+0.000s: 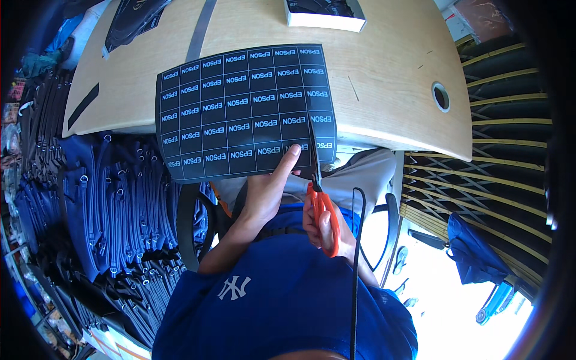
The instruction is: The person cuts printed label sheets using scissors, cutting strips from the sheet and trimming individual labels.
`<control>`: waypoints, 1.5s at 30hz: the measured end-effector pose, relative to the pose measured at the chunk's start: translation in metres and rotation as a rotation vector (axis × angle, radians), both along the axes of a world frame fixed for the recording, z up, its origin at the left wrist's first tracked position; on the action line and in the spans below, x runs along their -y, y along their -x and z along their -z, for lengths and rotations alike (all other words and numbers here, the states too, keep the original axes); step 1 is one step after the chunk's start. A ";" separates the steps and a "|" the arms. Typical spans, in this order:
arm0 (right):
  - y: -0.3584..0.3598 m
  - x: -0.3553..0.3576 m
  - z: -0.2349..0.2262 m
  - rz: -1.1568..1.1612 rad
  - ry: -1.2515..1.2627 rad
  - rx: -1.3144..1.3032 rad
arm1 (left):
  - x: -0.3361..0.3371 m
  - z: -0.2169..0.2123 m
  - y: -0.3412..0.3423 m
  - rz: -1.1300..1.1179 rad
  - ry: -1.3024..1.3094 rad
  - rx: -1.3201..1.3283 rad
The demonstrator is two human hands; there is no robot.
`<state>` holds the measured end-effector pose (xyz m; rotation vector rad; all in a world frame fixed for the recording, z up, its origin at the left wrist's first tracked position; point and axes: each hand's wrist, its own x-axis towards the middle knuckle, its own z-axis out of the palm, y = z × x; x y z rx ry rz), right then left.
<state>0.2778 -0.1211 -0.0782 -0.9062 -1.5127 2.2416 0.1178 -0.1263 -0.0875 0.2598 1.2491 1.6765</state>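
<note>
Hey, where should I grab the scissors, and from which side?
Probably by the orange handles, coming from the picture's lower edge: they extend that way, while the blades point away, at the black sheet. The right hand grips there.

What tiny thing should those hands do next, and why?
Maybe the right hand should snip a little farther with the orange-handled scissors, because their blades reach into the black sheet, which looks joined beyond the tips, and the left hand is holding it.
</note>
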 end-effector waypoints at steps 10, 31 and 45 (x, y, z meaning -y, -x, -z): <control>0.002 -0.001 -0.001 0.005 0.072 -0.024 | 0.000 0.002 0.000 0.003 -0.012 0.005; 0.005 -0.004 -0.011 -0.012 0.021 0.112 | 0.000 0.002 0.000 0.006 0.028 -0.014; 0.006 -0.004 -0.014 0.005 0.029 0.100 | -0.001 0.000 0.003 0.036 -0.015 0.016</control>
